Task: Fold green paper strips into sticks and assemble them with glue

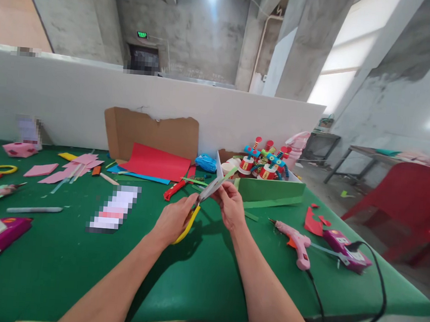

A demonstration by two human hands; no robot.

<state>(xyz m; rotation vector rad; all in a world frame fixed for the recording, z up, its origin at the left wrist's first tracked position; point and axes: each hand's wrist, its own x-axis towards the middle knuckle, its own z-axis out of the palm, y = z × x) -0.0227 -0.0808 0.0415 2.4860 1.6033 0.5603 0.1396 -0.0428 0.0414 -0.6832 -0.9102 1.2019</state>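
Observation:
My left hand (pixel 176 217) is closed round the yellow handles of a pair of scissors (pixel 191 224), whose blades point up and away to the right. My right hand (pixel 230 204) pinches a thin strip of paper (pixel 229 174), light green at its upper end, right beside the blades. How far the blades are apart is blurred. Beyond my hands, a white box (pixel 220 169) holds white cups and several red, blue and green paper figures (pixel 268 171). A red utility knife (pixel 174 190) lies just past my left hand on the green table (pixel 197 288).
A pink glue gun (pixel 298 244) with a black cord and a purple power strip (pixel 349 253) lie at the right. Red paper (pixel 159 162) rests before an upright cardboard piece (pixel 153 134). Pink paper pieces (pixel 41 169), a pen (pixel 34 210) and another power strip (pixel 4 238) are at the left.

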